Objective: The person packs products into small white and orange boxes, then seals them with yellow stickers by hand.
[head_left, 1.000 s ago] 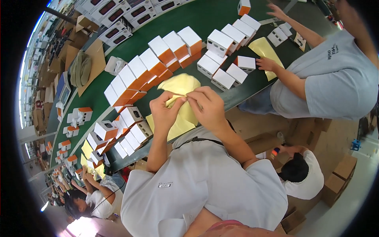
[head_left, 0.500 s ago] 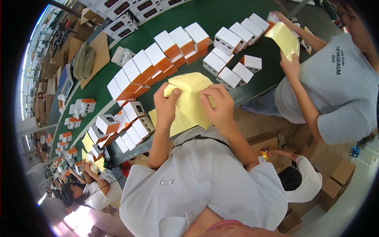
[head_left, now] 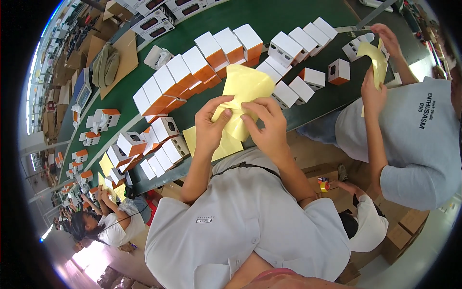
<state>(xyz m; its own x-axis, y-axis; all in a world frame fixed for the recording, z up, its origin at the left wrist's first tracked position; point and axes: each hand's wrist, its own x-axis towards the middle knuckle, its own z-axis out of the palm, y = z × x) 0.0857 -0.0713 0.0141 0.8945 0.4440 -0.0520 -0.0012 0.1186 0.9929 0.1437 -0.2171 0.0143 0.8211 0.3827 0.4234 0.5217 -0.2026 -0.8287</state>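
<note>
A thin, glossy yellow sheet is held up in front of me, creased in the middle. My left hand pinches it between thumb and fingers on the left side. On the other side my right hand is closed on the same sheet, its fingertips close to the left ones. Beneath my hands, a second yellow sheet lies flat at the table's near edge, partly covered. Just beyond stands a curved row of white-and-orange boxes.
More boxes stand left of my forearm, others to the right. A co-worker at the right holds another yellow sheet beside a single box. An open carton with plastic wrap sits farther back on the green table.
My hands have come closer together, and the sheet between them now rises higher beyond my fingers. The co-worker's hands and sheet have moved right, and a box shows on the table there.
</note>
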